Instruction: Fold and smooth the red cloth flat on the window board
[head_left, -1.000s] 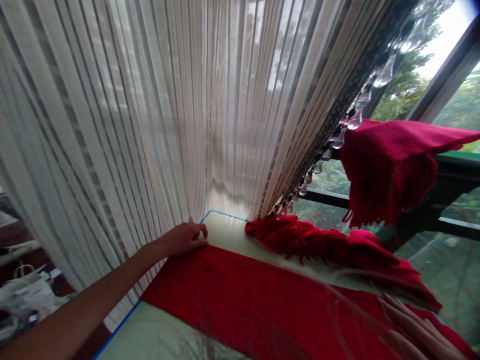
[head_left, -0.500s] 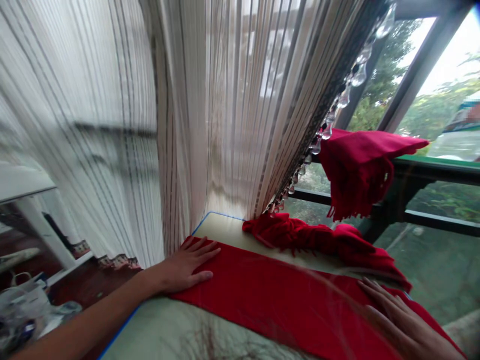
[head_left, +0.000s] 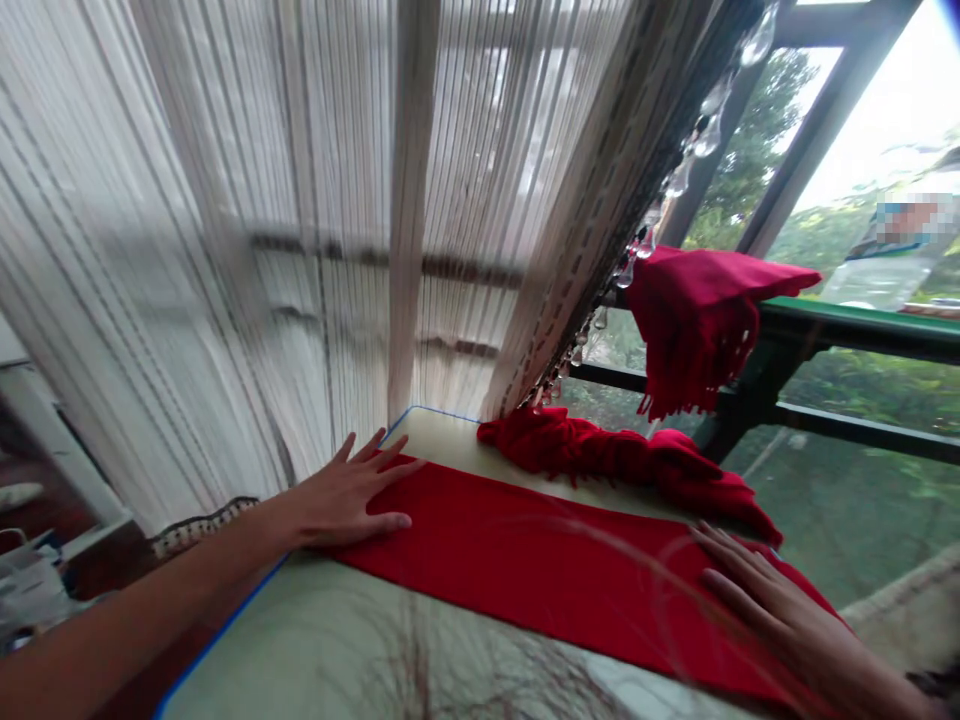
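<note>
Head view — red cloth (head_left: 540,570) flat under both hands (head_left: 349,500).

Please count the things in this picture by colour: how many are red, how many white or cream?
Red: 3 - flat red cloth, bunched red fringed cloth, red cloth hung on the rail.
White or cream: 2 - striped sheer curtain, pale board.
Total: 5
</note>
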